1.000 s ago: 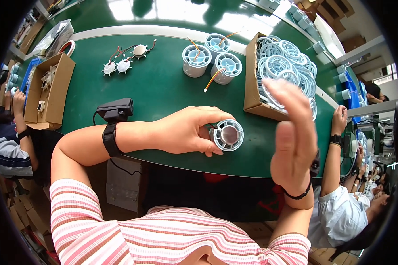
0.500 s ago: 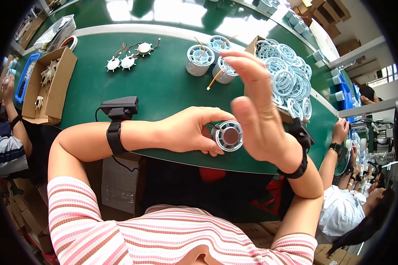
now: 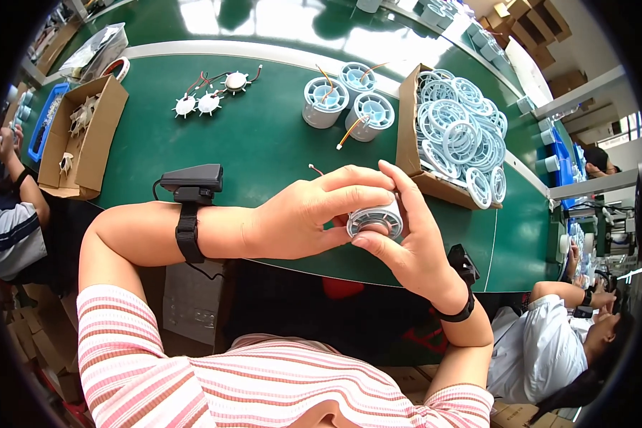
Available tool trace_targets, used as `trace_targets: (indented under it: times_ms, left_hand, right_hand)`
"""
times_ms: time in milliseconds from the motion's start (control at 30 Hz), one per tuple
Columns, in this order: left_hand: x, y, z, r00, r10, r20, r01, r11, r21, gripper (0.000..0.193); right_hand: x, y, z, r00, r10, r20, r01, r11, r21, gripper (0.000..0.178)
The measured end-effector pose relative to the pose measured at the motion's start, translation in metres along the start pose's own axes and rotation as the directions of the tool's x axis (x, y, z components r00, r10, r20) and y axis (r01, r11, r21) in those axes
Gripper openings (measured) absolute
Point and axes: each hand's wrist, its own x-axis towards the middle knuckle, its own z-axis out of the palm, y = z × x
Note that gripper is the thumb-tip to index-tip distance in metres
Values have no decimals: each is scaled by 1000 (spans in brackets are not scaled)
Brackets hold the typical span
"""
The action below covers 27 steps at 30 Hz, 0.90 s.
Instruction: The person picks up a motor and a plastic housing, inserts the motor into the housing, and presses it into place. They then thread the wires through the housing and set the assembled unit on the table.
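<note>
Both hands grip one light-blue round plastic housing above the near edge of the table. My left hand wraps its left side, fingers over the top. From the right, my right hand closes on it, thumb across the lower face and fingers along the far side. A spoked ring shows at its front face, partly hidden by the thumb. A small white connector on a reddish wire sticks out beyond my left hand. Farther off stand three similar housings with spoked tops and coloured wires.
At the right, a cardboard box overflows with light-blue rings. Small white spoked discs with wires lie at the back left. A cardboard tray and a blue bin stand far left. Co-workers sit at both sides.
My right hand has come down from its raised, open position and closed on the housing. The housing has tilted and moved slightly right in my left hand.
</note>
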Motion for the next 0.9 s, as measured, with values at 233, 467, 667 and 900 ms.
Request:
trace_targets:
  times_ms: [233, 467, 667, 900]
  left_hand:
    - [0, 1, -1, 1000, 12, -13, -11, 998, 67, 61]
    - [1, -1, -2, 996, 92, -14, -89, 987, 134, 61]
    - [4, 12, -6, 977, -212, 37, 215, 965, -153, 49]
    - [8, 25, -7, 900, -330, 284, 410, 861, -302, 36]
  right_hand:
    - [-1, 4, -1, 996, 86, 12, -86, 996, 2, 79]
    - [2, 11, 0, 1000, -15, 16, 15, 1000, 16, 85]
    - [-5, -5, 3, 905, -425, -33, 328, 743, -584, 78]
    - [-48, 17, -5, 939, -343, 12, 290, 772, -565, 62]
